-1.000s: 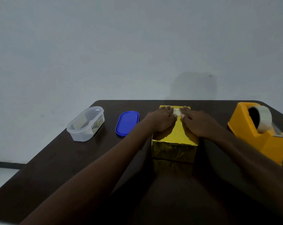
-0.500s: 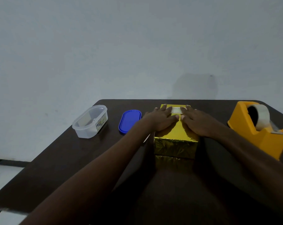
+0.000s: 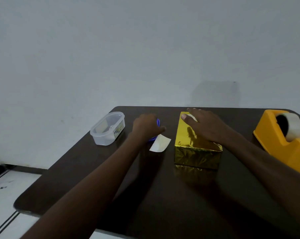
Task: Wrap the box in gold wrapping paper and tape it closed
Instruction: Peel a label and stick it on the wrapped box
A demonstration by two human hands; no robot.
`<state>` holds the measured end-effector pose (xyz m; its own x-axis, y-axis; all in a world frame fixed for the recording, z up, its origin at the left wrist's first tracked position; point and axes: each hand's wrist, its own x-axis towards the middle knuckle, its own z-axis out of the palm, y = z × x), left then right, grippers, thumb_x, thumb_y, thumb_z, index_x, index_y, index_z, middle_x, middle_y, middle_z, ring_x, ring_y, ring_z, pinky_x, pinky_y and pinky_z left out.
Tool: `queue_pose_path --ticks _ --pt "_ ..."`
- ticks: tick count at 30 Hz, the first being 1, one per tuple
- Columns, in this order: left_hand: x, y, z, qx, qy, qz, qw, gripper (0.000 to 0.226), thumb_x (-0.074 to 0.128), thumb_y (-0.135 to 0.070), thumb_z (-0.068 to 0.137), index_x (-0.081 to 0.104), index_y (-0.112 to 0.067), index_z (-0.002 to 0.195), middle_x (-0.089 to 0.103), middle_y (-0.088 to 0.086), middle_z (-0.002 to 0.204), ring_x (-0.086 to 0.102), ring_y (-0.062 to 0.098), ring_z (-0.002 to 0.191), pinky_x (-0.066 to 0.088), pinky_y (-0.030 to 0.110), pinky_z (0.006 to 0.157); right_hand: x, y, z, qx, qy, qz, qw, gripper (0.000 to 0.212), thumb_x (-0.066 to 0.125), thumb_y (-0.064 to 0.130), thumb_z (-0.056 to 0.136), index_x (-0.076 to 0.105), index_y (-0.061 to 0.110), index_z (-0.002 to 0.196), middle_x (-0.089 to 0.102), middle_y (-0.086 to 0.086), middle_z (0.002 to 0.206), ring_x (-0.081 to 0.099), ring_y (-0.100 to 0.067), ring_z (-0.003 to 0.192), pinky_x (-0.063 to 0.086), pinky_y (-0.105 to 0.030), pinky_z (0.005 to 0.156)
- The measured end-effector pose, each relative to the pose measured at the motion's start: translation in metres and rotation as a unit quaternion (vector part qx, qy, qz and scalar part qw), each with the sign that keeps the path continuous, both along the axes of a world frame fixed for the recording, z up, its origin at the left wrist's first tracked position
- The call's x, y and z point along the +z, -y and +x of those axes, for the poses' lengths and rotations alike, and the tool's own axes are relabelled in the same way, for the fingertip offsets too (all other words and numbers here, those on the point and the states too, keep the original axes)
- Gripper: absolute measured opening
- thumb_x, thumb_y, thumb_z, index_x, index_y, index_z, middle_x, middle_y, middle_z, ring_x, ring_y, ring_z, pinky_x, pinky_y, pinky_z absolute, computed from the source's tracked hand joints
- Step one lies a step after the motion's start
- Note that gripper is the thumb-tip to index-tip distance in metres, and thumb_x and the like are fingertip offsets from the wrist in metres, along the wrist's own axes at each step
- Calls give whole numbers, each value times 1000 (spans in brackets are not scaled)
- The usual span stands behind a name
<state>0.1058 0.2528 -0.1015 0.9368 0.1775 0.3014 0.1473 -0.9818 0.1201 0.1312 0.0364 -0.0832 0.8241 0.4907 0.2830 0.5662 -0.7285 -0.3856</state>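
Observation:
The box wrapped in gold paper stands on the dark table, right of centre. My right hand lies flat on its top with straight fingers reaching the far end, where a pale strip of tape shows beside the thumb. My left hand is off the box, to its left, over a blue lid. Its fingers are hidden behind the back of the hand. A small white slip sits just below that hand, beside the box.
An orange tape dispenser with a clear roll stands at the right table edge. A clear plastic container sits at the far left corner. A wall is just behind the table, and floor shows at the lower left.
My left hand has left the box top and moved left over the blue lid, uncovering the white slip. My right hand stays on the box, and the view has shifted left.

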Motion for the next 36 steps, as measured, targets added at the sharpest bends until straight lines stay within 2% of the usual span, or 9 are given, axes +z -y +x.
queue_pose_path --ticks 3,7,10,12,15,19,24,29,36 --pt "-9 -11 -6 8 -77 5 997 45 64 -53 86 62 -18 114 63 5 123 55 24 114 42 31 83 11 -26 -17 28 -37 72 996 61 33 56 100 52 14 139 54 -10 142 48 -26 131 38 -43 106" --pt "-10 -17 -10 -2 -89 3 996 43 66 -45 88 60 -16 120 62 3 121 54 23 115 44 34 92 23 -59 -31 46 -71 142 986 51 35 48 103 64 11 121 65 -9 120 57 -26 112 40 -35 89" --pt "-7 -19 -13 -5 -88 -13 996 28 64 -45 90 62 -18 97 63 3 106 56 22 100 47 35 91 27 -83 -30 29 -132 212 968 57 35 47 102 63 -2 106 66 -19 103 61 -35 96 51 -46 89" --pt "-10 -24 -9 21 -74 -34 996 40 57 -54 90 53 -17 75 65 5 97 55 22 86 47 35 83 27 -96 -26 16 -192 265 945 52 38 46 100 63 -1 102 66 -18 98 64 -36 90 53 -55 91" --pt "-15 -28 0 54 -48 -66 995 50 52 -62 89 53 -14 77 67 10 99 61 27 89 47 35 79 26 -109 -22 -16 -257 295 920 47 39 41 102 61 1 114 67 -16 107 68 -33 97 59 -45 83" --pt "-19 -23 2 63 -45 -44 996 48 61 -66 80 41 -25 65 55 -1 85 53 20 83 44 31 77 18 -117 -18 -48 -307 268 912 52 36 46 103 57 3 123 67 -21 112 70 -35 94 60 -42 81" --pt "-21 -23 6 56 -47 -10 997 40 60 -66 76 56 -26 78 53 -6 77 59 20 84 36 29 69 10 -118 -17 -54 -375 264 887 61 32 53 103 43 6 139 63 -27 114 69 -34 89 59 -45 76" --pt "-15 -25 2 62 -16 29 998 36 67 -51 79 55 -19 88 60 0 82 55 19 75 42 30 70 10 -119 -18 -57 -422 216 879 78 24 67 97 33 8 148 49 -31 138 59 -46 114 51 -54 97" --pt "10 -36 -5 84 79 37 993 18 64 -27 86 62 -12 94 66 6 90 64 26 84 45 30 65 5 -125 -13 -48 -439 221 869 80 22 72 94 25 18 153 47 -30 137 63 -41 96 56 -49 88"
